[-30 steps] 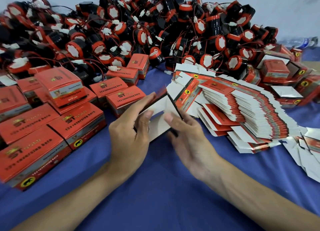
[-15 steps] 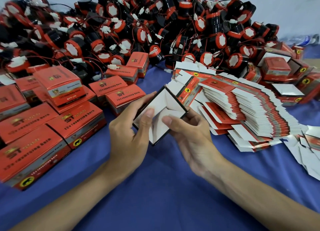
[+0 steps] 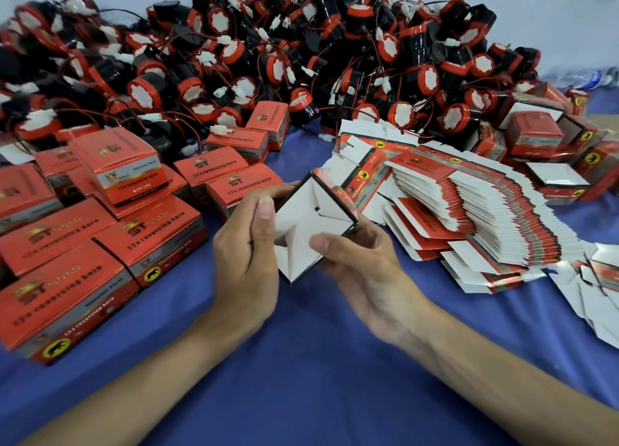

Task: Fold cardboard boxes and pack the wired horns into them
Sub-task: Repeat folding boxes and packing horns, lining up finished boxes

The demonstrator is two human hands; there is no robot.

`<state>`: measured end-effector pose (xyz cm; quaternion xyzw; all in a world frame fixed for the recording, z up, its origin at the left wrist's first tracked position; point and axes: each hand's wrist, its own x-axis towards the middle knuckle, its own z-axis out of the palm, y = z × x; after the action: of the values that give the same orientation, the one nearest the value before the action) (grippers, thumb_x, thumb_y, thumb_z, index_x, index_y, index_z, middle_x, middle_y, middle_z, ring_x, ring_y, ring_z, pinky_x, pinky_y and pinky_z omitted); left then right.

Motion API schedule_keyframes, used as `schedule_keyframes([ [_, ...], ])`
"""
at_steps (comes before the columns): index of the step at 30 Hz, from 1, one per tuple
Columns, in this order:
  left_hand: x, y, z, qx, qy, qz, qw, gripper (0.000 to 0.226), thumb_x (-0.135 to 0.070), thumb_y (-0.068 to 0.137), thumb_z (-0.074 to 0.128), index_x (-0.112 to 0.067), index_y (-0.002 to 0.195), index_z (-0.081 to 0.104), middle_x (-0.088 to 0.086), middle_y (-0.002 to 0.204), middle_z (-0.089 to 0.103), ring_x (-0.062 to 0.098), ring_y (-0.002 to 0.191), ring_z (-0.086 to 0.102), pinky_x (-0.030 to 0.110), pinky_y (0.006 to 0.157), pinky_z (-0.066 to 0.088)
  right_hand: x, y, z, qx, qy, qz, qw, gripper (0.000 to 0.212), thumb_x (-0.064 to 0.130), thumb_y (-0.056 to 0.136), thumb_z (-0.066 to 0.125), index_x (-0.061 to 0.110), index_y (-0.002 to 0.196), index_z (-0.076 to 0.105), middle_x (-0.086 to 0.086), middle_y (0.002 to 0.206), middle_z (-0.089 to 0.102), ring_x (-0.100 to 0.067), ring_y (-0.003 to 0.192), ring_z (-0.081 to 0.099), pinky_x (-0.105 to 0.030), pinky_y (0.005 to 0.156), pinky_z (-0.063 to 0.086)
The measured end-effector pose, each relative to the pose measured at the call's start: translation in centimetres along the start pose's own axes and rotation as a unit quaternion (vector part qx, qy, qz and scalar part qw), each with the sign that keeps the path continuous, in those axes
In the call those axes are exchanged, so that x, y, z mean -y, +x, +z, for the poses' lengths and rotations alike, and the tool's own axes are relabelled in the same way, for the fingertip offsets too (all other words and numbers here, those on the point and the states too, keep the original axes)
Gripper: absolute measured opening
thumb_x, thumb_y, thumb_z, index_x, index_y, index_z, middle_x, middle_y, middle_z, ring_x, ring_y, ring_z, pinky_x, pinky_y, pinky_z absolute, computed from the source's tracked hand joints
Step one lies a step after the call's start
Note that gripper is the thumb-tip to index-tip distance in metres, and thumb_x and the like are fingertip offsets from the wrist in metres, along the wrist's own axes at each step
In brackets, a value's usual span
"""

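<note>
Folded boxes (image 3: 100, 244) lay left, flat blanks (image 3: 469, 211) right, horns (image 3: 301, 60) piled far behind, all on the tabletop (image 3: 318, 362).

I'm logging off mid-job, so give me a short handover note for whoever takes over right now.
Left hand: grips the half-folded box on its left side, thumb on a white flap.
Right hand: holds the same box from the right, thumb pressing an inner flap.
Flat boxes lie fanned to the right, wired horns piled at the back, closed boxes on the left of the blue cloth.
Done: box opened up, end flaps partly folded in.
Left: finish that end, put a horn in, close it.
</note>
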<state>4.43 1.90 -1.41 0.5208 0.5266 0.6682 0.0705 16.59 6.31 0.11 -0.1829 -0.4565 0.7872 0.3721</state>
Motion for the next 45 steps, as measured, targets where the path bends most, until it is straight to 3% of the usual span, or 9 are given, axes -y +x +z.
schedule_keyframes([
  [5, -0.1, 0.2, 0.0, 0.029, -0.007, 0.01, 1.0, 0.023, -0.031, 0.099, 0.033, -0.041, 0.108, 0.052, -0.032, 0.099, 0.063, -0.007, 0.094, 0.06, 0.01, 0.079, 0.043, 0.6, 0.2, -0.5, -0.022, -0.014, 0.007, 1.0, 0.046, 0.004, 0.076, 0.061, -0.008, 0.12, 0.056, -0.022, 0.113, 0.063, -0.028, 0.102, 0.062, -0.033, 0.091, 0.05],
  [17, -0.2, -0.1, -0.1, 0.082, -0.009, -0.004, 0.997, 0.023, -0.033, 0.099, 0.036, -0.03, 0.115, 0.053, -0.018, 0.107, 0.064, -0.002, 0.099, 0.06, 0.015, 0.083, 0.044, 0.5, 0.4, -0.7, 0.002, -0.041, -0.024, 0.999, 0.041, 0.004, 0.076, 0.057, 0.004, 0.117, 0.058, -0.011, 0.103, 0.068, -0.025, 0.098, 0.064, -0.036, 0.087, 0.052],
  [24, 0.4, -0.2, -0.1, 0.054, 0.091, 0.045, 0.993, 0.028, -0.006, 0.097, 0.043, 0.002, 0.114, 0.064, -0.008, 0.096, 0.062, -0.003, 0.089, 0.056, 0.003, 0.079, 0.038, -0.5, 0.6, -0.4, -0.065, -0.348, -0.124, 0.927, 0.052, 0.041, 0.058, 0.066, 0.031, 0.106, 0.05, 0.022, 0.094, 0.068, -0.002, 0.096, 0.066, -0.029, 0.082, 0.053],
  [27, 0.1, -0.2, -0.1, 0.054, 0.098, 0.055, 0.992, 0.027, -0.006, 0.096, 0.046, -0.004, 0.116, 0.063, -0.011, 0.098, 0.062, -0.005, 0.091, 0.057, 0.002, 0.079, 0.039, -0.2, 0.8, -1.0, -0.073, -0.404, -0.132, 0.902, 0.041, 0.03, 0.066, 0.063, 0.035, 0.104, 0.049, 0.024, 0.096, 0.066, -0.003, 0.098, 0.064, -0.034, 0.085, 0.053],
  [31, -0.1, -0.2, 0.1, 0.093, 0.08, 0.06, 0.991, 0.034, -0.013, 0.096, 0.048, -0.031, 0.125, 0.047, -0.024, 0.098, 0.06, -0.012, 0.09, 0.061, 0.008, 0.074, 0.049, 0.0, 0.7, -1.1, -0.105, -0.354, -0.167, 0.914, 0.034, 0.022, 0.072, 0.066, 0.033, 0.1, 0.053, 0.023, 0.093, 0.068, 0.001, 0.091, 0.066, -0.017, 0.075, 0.051],
  [35, 0.4, -0.3, 0.2, 0.098, 0.121, 0.082, 0.984, 0.032, -0.008, 0.096, 0.05, -0.007, 0.127, 0.059, -0.007, 0.09, 0.068, 0.006, 0.081, 0.065, 0.024, 0.064, 0.052, -0.3, 0.3, -0.5, -0.161, -0.346, -0.199, 0.903, 0.028, 0.024, 0.073, 0.067, 0.028, 0.099, 0.056, 0.019, 0.087, 0.068, 0.001, 0.081, 0.067, -0.016, 0.07, 0.051],
  [38, 0.6, -0.5, 0.2, 0.088, 0.131, 0.103, 0.982, 0.029, -0.008, 0.097, 0.05, -0.001, 0.123, 0.061, -0.009, 0.088, 0.065, -0.001, 0.079, 0.062, 0.009, 0.063, 0.047, -0.7, 0.2, -0.1, -0.203, -0.348, -0.225, 0.887, 0.019, 0.028, 0.075, 0.066, 0.029, 0.089, 0.052, 0.013, 0.077, 0.064, 0.001, 0.066, 0.06, -0.016, 0.064, 0.05],
  [42, 0.5, -0.5, 0.4, 0.061, 0.109, 0.079, 0.989, 0.032, 0.001, 0.094, 0.046, -0.004, 0.122, 0.062, -0.015, 0.096, 0.063, 0.007, 0.084, 0.064, 0.012, 0.061, 0.051, 0.0, 0.7, -0.1, -0.231, -0.265, -0.234, 0.907, 0.027, 0.039, 0.072, 0.073, 0.028, 0.092, 0.058, 0.007, 0.084, 0.069, -0.007, 0.078, 0.066, -0.023, 0.07, 0.053],
  [45, 0.6, -0.6, 0.4, 0.042, 0.101, 0.062, 0.992, 0.028, -0.013, 0.098, 0.046, -0.015, 0.122, 0.061, -0.02, 0.088, 0.064, 0.009, 0.079, 0.065, 0.026, 0.064, 0.052, -0.2, 0.4, 0.0, -0.155, -0.264, -0.205, 0.93, 0.04, 0.039, 0.069, 0.076, 0.026, 0.102, 0.058, 0.011, 0.092, 0.071, -0.004, 0.087, 0.068, -0.018, 0.072, 0.053],
])
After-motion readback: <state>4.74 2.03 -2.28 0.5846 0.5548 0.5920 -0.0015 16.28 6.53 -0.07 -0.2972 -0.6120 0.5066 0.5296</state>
